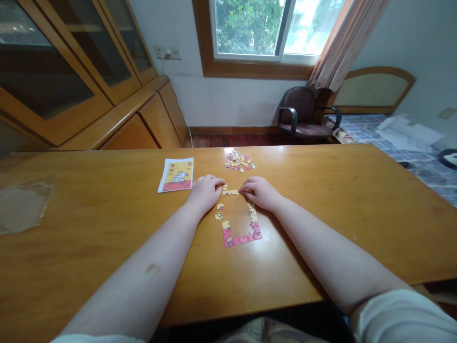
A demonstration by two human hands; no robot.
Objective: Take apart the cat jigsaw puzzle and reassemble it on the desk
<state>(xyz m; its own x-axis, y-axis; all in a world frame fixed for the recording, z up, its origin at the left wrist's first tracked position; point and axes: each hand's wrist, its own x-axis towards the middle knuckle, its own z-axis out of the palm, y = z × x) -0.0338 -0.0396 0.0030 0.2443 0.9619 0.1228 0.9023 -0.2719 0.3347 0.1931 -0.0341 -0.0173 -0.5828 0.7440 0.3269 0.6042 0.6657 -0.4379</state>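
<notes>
Left hand curled loosely at the jigsaw border, right hand touching a yellow edge piece, can't tell if either's gripping!

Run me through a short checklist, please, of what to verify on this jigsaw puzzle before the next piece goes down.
1. Reference picture card lies beside the left hand: ok.
2. Loose pieces sit in one pile beyond the hands: ok.
3. Pink bottom border looks joined along its length: ok.
4. Yellow left side is continuous: not ok, gaps show between its pieces.
5. Top edge strip meets the right side: cannot tell, the right hand covers that corner.
</notes>
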